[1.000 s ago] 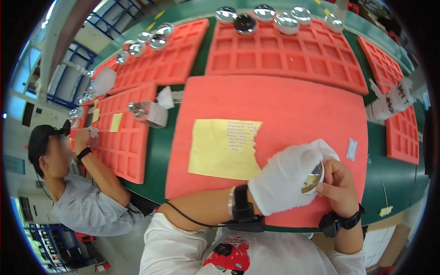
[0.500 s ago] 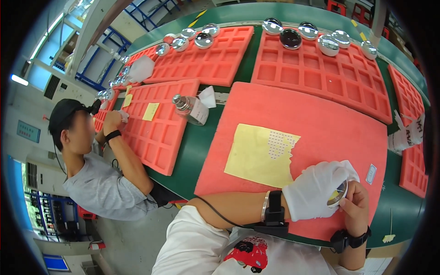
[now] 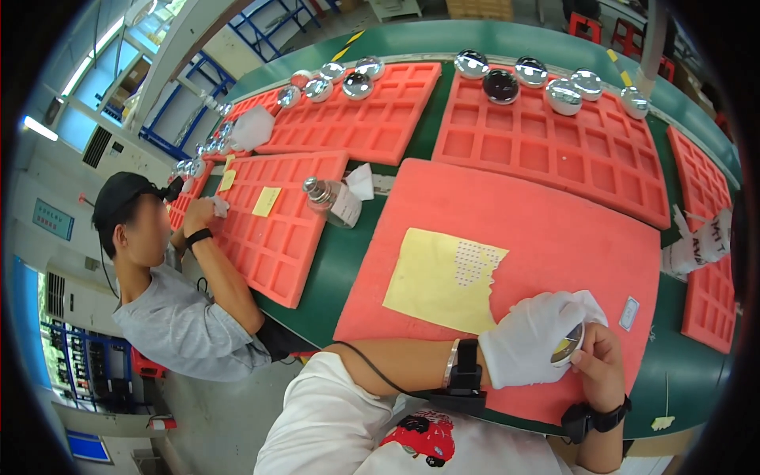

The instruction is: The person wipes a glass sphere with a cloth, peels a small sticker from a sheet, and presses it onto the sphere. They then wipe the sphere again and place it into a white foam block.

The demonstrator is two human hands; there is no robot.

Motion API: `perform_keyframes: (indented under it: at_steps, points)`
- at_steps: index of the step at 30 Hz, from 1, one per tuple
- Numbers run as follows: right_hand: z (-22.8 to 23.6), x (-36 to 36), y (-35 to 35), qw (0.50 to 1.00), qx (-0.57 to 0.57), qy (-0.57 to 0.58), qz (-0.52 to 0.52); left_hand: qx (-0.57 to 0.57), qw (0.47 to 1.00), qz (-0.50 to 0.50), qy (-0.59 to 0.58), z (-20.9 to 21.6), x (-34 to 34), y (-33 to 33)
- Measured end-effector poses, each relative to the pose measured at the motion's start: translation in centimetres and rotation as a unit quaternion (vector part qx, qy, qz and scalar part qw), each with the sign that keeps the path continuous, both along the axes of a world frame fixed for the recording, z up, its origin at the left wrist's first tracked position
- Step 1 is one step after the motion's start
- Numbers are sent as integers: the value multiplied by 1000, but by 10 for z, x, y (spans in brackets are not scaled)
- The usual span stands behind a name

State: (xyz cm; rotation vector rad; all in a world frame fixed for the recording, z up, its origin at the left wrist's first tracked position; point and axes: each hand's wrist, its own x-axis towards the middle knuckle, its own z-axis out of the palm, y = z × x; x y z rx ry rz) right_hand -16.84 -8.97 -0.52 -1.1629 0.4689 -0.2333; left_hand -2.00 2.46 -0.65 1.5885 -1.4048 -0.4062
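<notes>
The green tabletop [image 3: 348, 261] fills the frame, carrying red foam trays [image 3: 554, 142] with square pockets across the top and left, and a flat red mat [image 3: 554, 237] at centre right. Shiny domes [image 3: 564, 95] line the far tray edges along the top. At the left edge a co-worker [image 3: 158, 285] leans over another tray. On the mat lies a yellow sheet [image 3: 439, 277], part covered in small dots. Lower right, here's the action: the left hand [image 3: 534, 348], in a white glove, is curled round a small mirrored dome [image 3: 568, 346], cupping it from behind, while the bare right hand [image 3: 603, 364] closes thumb and fingertips on its rim. Both hands are closed on the piece, held just above the mat's near edge. It looks rigid and light, with a polished surface that should mark easily and slide in a bare grip, so the rim and the gloved side are the sensible places to hold. A small white tag [image 3: 629, 313] lies just beside it on the mat.
</notes>
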Motion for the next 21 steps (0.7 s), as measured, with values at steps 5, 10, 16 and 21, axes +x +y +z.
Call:
perform_keyframes:
  at_steps: [5, 10, 16, 21]
  points:
    - [1, -2, -10, 997, 38, 23, 58, -8, 1000, 3, -23, 3, -2, 2]
    - [-5, -4, -6, 999, 23, -32, 16, 25, 999, -20, -28, 11, 0, 2]
    - [2, 3, -11, 998, 58, 30, 27, -1, 999, -5, -36, 3, 4, 0]
    - [-4, 1, -18, 997, 59, 31, 36, 8, 1000, 9, -21, 4, 3, -1]
